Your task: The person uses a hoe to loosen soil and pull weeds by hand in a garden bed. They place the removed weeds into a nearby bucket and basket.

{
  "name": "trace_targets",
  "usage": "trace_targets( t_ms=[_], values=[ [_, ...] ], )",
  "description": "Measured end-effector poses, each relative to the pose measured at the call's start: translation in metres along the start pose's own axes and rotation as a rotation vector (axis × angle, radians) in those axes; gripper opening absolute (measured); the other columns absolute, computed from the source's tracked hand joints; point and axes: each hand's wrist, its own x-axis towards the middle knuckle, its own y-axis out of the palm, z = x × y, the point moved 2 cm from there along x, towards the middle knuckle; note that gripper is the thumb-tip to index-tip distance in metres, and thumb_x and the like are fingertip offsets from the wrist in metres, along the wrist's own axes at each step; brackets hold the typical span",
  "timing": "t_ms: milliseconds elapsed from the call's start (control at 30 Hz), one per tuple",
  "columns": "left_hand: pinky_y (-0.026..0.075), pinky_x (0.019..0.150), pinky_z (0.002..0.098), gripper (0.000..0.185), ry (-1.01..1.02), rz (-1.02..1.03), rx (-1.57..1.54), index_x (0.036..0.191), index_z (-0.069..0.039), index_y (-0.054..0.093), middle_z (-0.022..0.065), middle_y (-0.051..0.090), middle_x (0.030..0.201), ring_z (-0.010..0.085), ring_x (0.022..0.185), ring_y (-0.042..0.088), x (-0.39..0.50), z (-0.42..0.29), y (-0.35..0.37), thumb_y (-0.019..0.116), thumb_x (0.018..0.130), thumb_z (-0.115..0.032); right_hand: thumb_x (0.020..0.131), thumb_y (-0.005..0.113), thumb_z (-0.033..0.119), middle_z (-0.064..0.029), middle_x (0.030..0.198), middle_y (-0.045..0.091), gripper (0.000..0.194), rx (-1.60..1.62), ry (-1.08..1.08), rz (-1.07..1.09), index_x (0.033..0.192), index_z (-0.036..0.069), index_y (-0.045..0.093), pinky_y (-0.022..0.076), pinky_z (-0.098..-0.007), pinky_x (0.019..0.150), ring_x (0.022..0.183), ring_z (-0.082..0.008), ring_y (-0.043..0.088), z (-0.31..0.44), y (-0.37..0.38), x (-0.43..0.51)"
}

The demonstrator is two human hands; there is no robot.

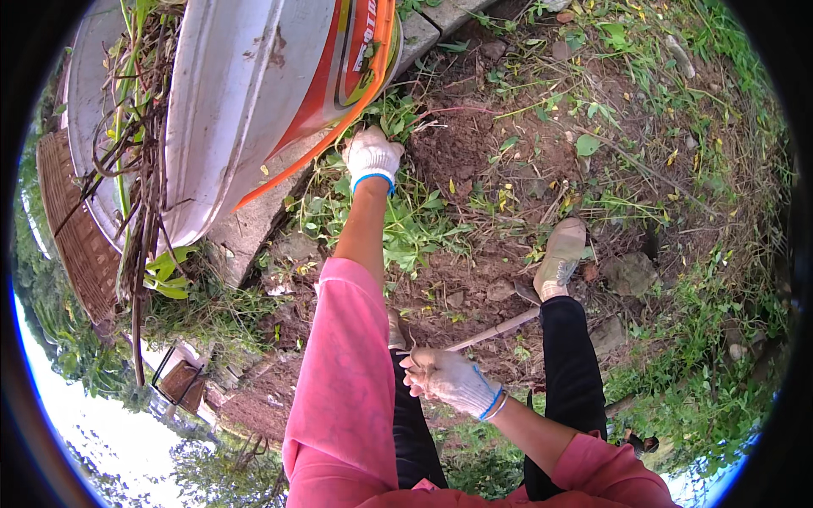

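My left hand (373, 154), in a white knit glove with a blue cuff, reaches down into green weeds (406, 222) beside the orange rim of a white plastic bucket (235, 95). Its fingers are curled among the leaves, with the fingertips hidden. Lower down, my right hand (451, 381), in a matching soiled glove, is curled around the wooden handle (495, 331) of what looks like a small hoe. The handle slants up to the right, to a dark metal head (527, 293) beside my shoe (561, 257).
Dry stems (149, 159) hang over the bucket, which bears printed writing. A woven basket (79, 228) stands behind it on the left. Concrete slabs (254, 222) edge the soil. Stones (629, 274) lie right of my shoe. A person (641, 443) is far off at lower right.
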Motion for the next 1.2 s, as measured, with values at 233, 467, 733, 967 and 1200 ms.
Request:
trace_targets(
  t_ms=[233, 467, 733, 967, 1200],
  values=[
    [0.047, 0.092, 0.0376, 0.06, -0.213, 0.092, -0.304, 0.122, 0.004, 0.05, 0.0231, 0.06, 0.113, 0.0341, 0.103, 0.06, -0.007, -0.009, -0.007, 0.065, 0.074, -0.028, 0.089, 0.052, 0.01, -0.0033, 0.08, 0.055, 0.022, 0.043, 0.005, -0.013, 0.108, -0.002, 0.052, 0.0411, -0.02, 0.052, 0.067, -0.0094, 0.055, -0.001, 0.001, 0.0],
    [0.049, 0.086, 0.0385, 0.038, 0.038, 0.209, -0.227, 0.095, 0.002, 0.067, 0.0235, 0.064, 0.1, 0.0352, 0.097, 0.061, -0.013, -0.008, -0.011, 0.062, 0.071, -0.028, 0.085, 0.05, 0.006, -0.0001, 0.076, 0.054, 0.026, -0.085, 0.02, -0.062, 0.108, -0.003, 0.051, 0.0416, -0.0199, 0.051, 0.064, -0.0076, 0.054, -0.005, 0.005, 0.004],
    [0.049, 0.068, 0.0451, 0.031, 0.22, -0.043, -0.515, 0.08, 0.003, 0.058, 0.0283, 0.059, 0.075, 0.0442, 0.077, 0.059, -0.1, 0.028, -0.043, 0.064, 0.066, -0.023, 0.09, 0.056, 0.017, -0.006, 0.083, 0.06, 0.025, -0.226, 0.023, -0.148, 0.108, -0.001, 0.056, 0.044, -0.0216, 0.052, 0.065, -0.0105, 0.058, -0.003, 0.005, 0.011],
    [0.049, 0.06, 0.0433, 0.026, 0.003, 0.02, -0.393, 0.069, 0.001, 0.055, 0.0234, 0.058, 0.064, 0.041, 0.065, 0.06, -0.198, 0.105, -0.132, 0.063, 0.065, -0.024, 0.085, 0.061, 0.015, -0.0084, 0.08, 0.064, 0.022, -0.014, -0.234, 0.002, 0.101, 0.0, 0.057, 0.0477, -0.0226, 0.049, 0.065, -0.0159, 0.063, -0.019, -0.007, 0.018],
    [0.047, 0.052, 0.0397, 0.027, -0.205, 0.143, -0.218, 0.075, -0.005, 0.056, 0.0126, 0.06, 0.069, 0.0258, 0.056, 0.057, -0.309, 0.22, -0.144, 0.063, 0.07, -0.031, 0.087, 0.053, 0.009, -0.0145, 0.087, 0.064, 0.032, -0.34, -0.221, -0.149, 0.115, -0.005, 0.052, 0.0489, -0.0231, 0.048, 0.067, -0.0188, 0.065, -0.003, 0.001, 0.017]
  ],
)
